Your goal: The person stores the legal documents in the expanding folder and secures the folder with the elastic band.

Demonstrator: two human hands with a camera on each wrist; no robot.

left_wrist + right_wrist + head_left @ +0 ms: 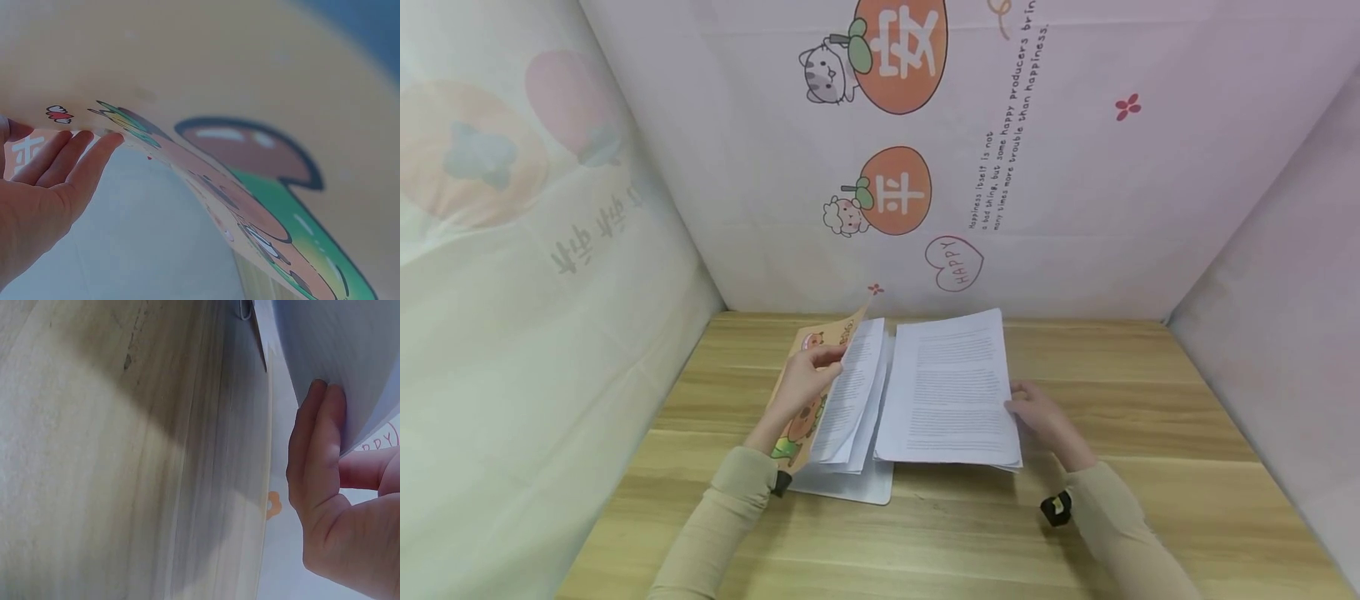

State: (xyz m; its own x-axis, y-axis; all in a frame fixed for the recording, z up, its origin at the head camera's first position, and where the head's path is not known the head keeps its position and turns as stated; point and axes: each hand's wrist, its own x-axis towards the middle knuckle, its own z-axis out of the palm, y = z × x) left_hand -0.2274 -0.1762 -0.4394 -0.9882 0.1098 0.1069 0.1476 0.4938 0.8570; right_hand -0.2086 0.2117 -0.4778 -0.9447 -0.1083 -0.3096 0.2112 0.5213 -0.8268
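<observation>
A folder with an orange cartoon cover [802,417] lies spread on the table, its pale back board [850,487] flat underneath. My left hand [805,382] pinches the cover's edge between thumb and fingers, keeping it raised at a slant; in the left wrist view the left hand [59,200] grips the edge of the bent cover. Printed sheets [859,392] stand partly lifted beside the cover. To the right, my right hand [1045,417] pinches the outer edge of a stack of printed paper [955,392]. The right wrist view has the right hand's fingers [324,431] behind that stack, thumb opposite.
The wooden table [1097,517] reaches back to a white cloth wall [1075,208] with cartoon prints. Cloth walls also stand at left and right. A small metal wire loop [245,309] shows near the top of the right wrist view.
</observation>
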